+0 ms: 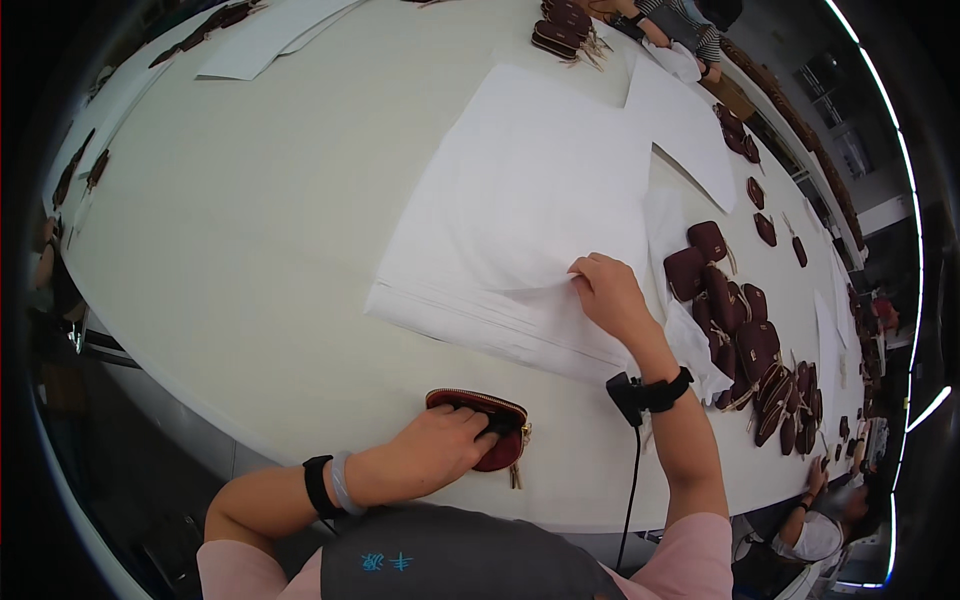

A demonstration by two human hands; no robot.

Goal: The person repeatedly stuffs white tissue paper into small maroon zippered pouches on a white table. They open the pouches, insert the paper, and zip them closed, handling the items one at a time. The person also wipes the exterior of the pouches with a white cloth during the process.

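Observation:
A small dark red zip pouch [497,458] lies on the near side of the table, its zipper undone along the top and a gold pull hanging at its right end. My left hand [435,450] reaches over it with curled fingers inside the mouth, gripping it; the fingertips are hidden. Farther right, my right hand [608,295] pinches the top sheet of a stack of thin white paper [520,180] between thumb and fingers. That sheet is slightly lifted at the pinch. A black band with a box and cable is on my right wrist.
To the right of the paper lies a heap of dark red pouches [757,345] with pale cords, beside crumpled white paper [690,340]. More pouches [557,38] are stacked at the far edge. Other people work at the far right and lower right. A white sheet [685,130] overlaps the stack's far corner.

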